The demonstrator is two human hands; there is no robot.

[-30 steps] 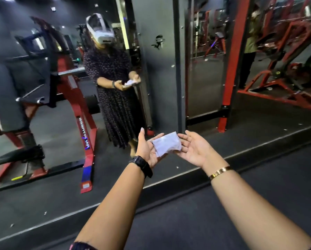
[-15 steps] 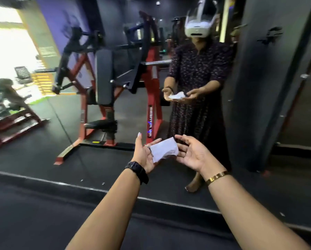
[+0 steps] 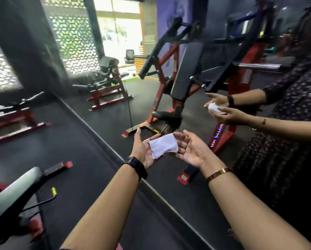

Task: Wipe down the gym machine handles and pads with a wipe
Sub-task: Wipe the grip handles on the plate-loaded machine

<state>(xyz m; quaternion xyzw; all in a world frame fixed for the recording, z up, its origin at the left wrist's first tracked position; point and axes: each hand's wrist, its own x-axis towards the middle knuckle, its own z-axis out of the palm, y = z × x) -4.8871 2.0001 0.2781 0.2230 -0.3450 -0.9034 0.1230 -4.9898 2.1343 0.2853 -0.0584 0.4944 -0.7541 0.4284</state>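
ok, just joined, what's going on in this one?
A person faces a gym mirror, holding a white wipe out between both hands. It lies on the fingers of the left hand, with the right hand touching its other edge; both are open, no grip. No wiping yet: the red-and-black weight machine shows only in the mirror, and a grey pad sits at lower left.

Wipe [image 3: 163, 147] lies across left hand [image 3: 143, 152] and right hand [image 3: 191, 153].
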